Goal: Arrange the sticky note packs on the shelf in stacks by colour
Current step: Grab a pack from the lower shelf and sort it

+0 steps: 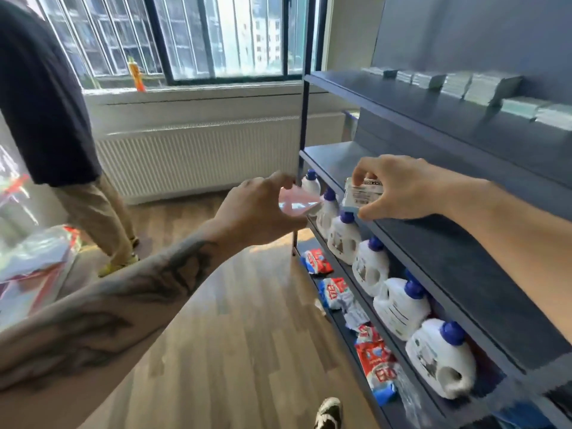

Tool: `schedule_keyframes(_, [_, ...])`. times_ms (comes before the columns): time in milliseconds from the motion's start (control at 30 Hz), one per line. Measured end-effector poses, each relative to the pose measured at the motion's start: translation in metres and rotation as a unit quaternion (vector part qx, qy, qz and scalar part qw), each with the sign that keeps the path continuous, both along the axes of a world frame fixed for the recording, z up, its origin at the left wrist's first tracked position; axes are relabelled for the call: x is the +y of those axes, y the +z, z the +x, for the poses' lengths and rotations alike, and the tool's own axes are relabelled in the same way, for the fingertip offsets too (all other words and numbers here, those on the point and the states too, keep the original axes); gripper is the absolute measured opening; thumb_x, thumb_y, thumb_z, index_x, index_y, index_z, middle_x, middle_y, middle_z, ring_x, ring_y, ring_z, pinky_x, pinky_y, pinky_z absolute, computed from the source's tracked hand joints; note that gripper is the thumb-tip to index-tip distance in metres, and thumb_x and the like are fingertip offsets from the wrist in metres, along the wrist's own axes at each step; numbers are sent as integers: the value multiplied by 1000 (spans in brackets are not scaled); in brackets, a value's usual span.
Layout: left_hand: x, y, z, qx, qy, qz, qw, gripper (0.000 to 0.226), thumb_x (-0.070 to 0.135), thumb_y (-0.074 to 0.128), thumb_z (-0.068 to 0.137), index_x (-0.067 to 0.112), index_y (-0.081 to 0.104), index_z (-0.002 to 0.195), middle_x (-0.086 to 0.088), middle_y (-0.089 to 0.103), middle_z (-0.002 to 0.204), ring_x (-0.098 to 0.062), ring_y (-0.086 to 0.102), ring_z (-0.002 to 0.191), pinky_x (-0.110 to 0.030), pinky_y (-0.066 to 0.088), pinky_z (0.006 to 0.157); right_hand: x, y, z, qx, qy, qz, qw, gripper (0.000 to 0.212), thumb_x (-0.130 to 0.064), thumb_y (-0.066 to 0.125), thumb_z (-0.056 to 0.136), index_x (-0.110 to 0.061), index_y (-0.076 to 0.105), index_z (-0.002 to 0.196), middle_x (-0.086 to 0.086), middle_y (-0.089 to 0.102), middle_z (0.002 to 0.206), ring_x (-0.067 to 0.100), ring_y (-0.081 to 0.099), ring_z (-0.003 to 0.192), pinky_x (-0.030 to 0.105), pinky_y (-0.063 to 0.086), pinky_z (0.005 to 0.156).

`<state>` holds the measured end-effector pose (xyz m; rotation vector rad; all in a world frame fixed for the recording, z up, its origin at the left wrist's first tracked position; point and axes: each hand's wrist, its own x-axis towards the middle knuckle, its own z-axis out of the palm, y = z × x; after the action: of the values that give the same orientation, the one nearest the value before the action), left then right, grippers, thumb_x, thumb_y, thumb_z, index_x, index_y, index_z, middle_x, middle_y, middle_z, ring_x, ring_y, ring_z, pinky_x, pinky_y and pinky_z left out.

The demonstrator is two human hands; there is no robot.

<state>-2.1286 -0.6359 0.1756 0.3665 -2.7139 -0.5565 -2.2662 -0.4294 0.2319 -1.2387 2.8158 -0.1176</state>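
Holding two packs, none stacked on this shelf | your left hand (260,202) fingers curl round a pink wrapped sticky-note pack (298,202) at 9 o'clock | right hand (399,190) pinches a pale-blue labelled pack (360,195) over the blue-grey middle shelf (458,255) edge | pale packs (483,85) line the top shelf at 1 o'clock; colour sorting looks largely ahead.

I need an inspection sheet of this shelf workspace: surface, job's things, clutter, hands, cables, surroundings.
Surface: blue shelf, mostly bare.
Job's things: pink pack in left hand; labelled pack in right hand; pale packs in a row on the upper shelf.
Clutter: white bottles and red pouches on the lower shelves.
Hands: both grip packs.
Cables: nothing seen.
Surroundings: window, radiator, another person at left.
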Motion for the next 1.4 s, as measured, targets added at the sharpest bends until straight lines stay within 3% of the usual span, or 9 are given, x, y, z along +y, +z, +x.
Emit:
schedule_keyframes(100, [-36,5,-48,19,26,1,999,89,80,46,53,27,62,123,1,67,101,-25,61,88,-38,54,81,-46,9,-64,14,27,-11,999,49,-49,79,76,-38,54,117,-11,53,96,21,54,93,37,40,80])
schedule_keyframes(233, [-66,27,-129,28,45,39,998,88,82,54,50,29,62,120,-1,70,102,-23,66,83,-40,58,74,-90,36,-160,20,51,-55,997,50,-53,79,72,-36,57,113,-7,58,100,20,56,91,37,46,77])
schedule_keyframes(367, [-89,46,-225,38,58,20,997,56,56,74,70,32,61,119,1,71,105,-20,64,84,-34,51,74,-103,51,-256,-2,43,-78,996,46,-53,79,70,-39,56,108,-8,62,101,18,58,91,37,49,79])
schedule_keyframes(600, [-98,55,-393,44,-11,24,999,53,50,77,78,32,58,124,3,69,108,-17,66,84,-34,56,72,-86,61,-397,1,-46,-67,997,47,-53,79,72,-41,54,110,-6,59,112,21,58,97,35,46,77])
schedule_keyframes(833, [-82,60,-559,63,-144,16,987,60,60,71,72,34,56,124,0,70,114,-28,62,96,-40,56,81,-54,54,-477,-2,-203,-18,979,51,-53,80,71,-38,56,113,-7,61,112,21,60,98,39,53,90])
schedule_keyframes(1033, [-65,66,-683,9,-287,-45,957,65,59,70,83,24,51,133,-9,67,128,-35,61,109,-36,42,77,-41,49,-510,-16,-349,0,937,50,-51,82,71,-38,57,112,-8,63,114,18,60,97,38,53,89])
schedule_keyframes(1133, [-67,62,-718,-12,-354,-105,929,66,62,67,81,22,47,130,-13,67,126,-40,60,115,-40,45,81,-46,46,-512,-41,-402,-15,914,48,-48,83,71,-39,57,110,-15,63,110,4,60,88,32,51,81])
schedule_keyframes(1267, [-72,63,-743,-32,-428,-144,892,62,68,59,81,23,42,122,-7,67,105,-36,56,100,-40,46,77,-56,48,-515,-79,-452,-36,888,47,-39,86,72,-40,57,109,-21,62,107,-1,62,81,30,52,74])
schedule_keyframes(1400, [-83,79,-759,-87,-467,-177,862,88,94,51,68,34,37,132,3,61,108,-31,57,109,-41,49,84,-75,53,-525,-70,-466,-37,881,50,-53,86,70,-43,57,110,-28,56,110,-7,54,98,19,43,78])
